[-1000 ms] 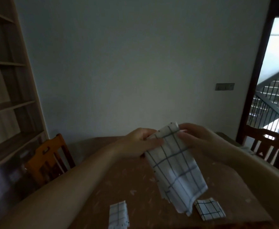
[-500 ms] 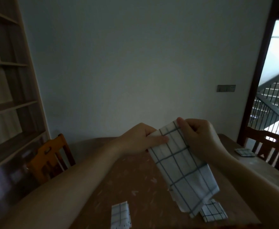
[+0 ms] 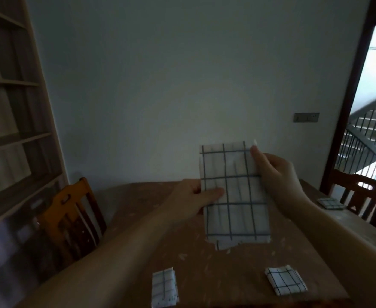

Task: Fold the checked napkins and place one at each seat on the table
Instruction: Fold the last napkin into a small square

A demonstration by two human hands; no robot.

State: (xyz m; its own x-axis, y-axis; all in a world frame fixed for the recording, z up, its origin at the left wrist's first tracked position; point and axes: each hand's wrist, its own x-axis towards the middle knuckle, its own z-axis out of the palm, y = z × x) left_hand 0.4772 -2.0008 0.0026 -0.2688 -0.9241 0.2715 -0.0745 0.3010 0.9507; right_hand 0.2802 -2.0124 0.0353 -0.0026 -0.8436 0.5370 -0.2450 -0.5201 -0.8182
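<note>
The checked napkin (image 3: 234,194) is hanging in the air over the table (image 3: 204,258), a little past the middle of the view toward 3 o'clock. It is folded into a long strip and is hanging straight down. It looks soft, thin and very light, so it is going to bend and flop if only one corner is being held. It does not look slippery or breakable. The best places to hold it are probably the two side edges or the top corners, so the layers are staying together.

The left hand (image 3: 193,196) is pinching the strip's left edge, at 9 o'clock on the cloth, with the thumb lying flat on the front. The right hand (image 3: 273,174) is pinching the top right corner, at 1 o'clock, with its fingers pressed together behind the cloth.

The table is brown and speckled, flat and hard, good for pressing a fold. Three small folded napkins are already lying on it: one (image 3: 164,287) at 7 o'clock, one (image 3: 286,280) at 5 o'clock, and one (image 3: 330,203) at 3 o'clock by the far edge. A wooden chair (image 3: 71,210) is standing at 9 o'clock and another chair (image 3: 364,192) at 3 o'clock. The room is looking dim. Shelves (image 3: 7,107) are filling the left wall, and a bright doorway (image 3: 373,121) with stairs is showing at 2 o'clock.
</note>
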